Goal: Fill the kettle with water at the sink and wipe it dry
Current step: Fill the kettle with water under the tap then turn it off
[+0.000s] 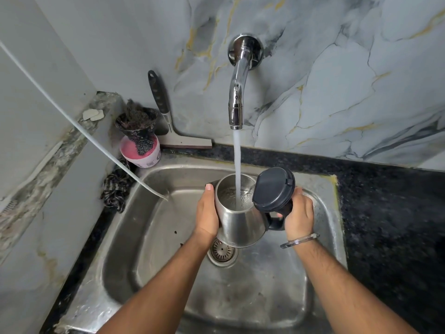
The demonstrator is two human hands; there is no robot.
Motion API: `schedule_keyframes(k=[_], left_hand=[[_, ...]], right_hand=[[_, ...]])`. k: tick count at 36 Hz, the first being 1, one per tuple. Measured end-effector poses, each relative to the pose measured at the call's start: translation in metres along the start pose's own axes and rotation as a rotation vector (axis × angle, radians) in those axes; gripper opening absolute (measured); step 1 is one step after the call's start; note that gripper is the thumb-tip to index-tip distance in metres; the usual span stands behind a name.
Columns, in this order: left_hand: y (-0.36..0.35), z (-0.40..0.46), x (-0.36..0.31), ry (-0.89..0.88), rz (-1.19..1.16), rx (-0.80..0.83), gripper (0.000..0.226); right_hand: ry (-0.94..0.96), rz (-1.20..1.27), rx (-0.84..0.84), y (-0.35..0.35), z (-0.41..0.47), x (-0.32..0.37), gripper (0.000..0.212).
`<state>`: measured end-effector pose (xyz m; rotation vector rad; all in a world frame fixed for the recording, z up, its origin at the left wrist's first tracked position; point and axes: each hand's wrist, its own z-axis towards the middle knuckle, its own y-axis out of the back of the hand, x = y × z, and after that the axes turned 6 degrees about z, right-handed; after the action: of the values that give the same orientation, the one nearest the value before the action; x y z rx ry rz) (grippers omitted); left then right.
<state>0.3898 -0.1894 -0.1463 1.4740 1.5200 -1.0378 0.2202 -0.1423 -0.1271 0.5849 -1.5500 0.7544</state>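
Observation:
A steel kettle (pixel 237 224) hangs above the steel sink (pixel 134 227), its dark lid (pixel 273 189) flipped open to the right. Water streams from the chrome wall tap (pixel 237 102) straight into the kettle's mouth. My left hand (pixel 207 213) presses flat against the kettle's left side. My right hand (pixel 298 215) is wrapped around the black handle on the right. A checked cloth (pixel 115 189) lies bunched on the sink's left rim.
A pink tub (pixel 142 153) with a dark scrubber stands at the back left corner, a squeegee (pixel 168 124) leaning on the wall behind it. A white hose (pixel 72 121) runs down into the sink. The drain (pixel 222 251) sits below the kettle. Black granite counter (pixel 390 213) lies right.

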Motion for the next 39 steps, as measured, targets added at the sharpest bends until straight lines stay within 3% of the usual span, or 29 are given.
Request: schedule_keyframes(k=[10, 29, 39], left_hand=[[0.0034, -0.0039, -0.0002, -0.020, 0.017, 0.010, 0.062], [0.0021, -0.0047, 0.0002, 0.002, 0.032, 0.001, 0.063], [0.0014, -0.0025, -0.0024, -0.005, 0.043, 0.015, 0.069]], right_hand=[[0.044, -0.066, 0.006, 0.0023, -0.0019, -0.0029, 0.055], [-0.029, -0.060, 0.028, 0.0029, 0.0012, -0.0003, 0.041], [-0.045, -0.069, 0.017, 0.0032, 0.0040, -0.0032, 0.043]])
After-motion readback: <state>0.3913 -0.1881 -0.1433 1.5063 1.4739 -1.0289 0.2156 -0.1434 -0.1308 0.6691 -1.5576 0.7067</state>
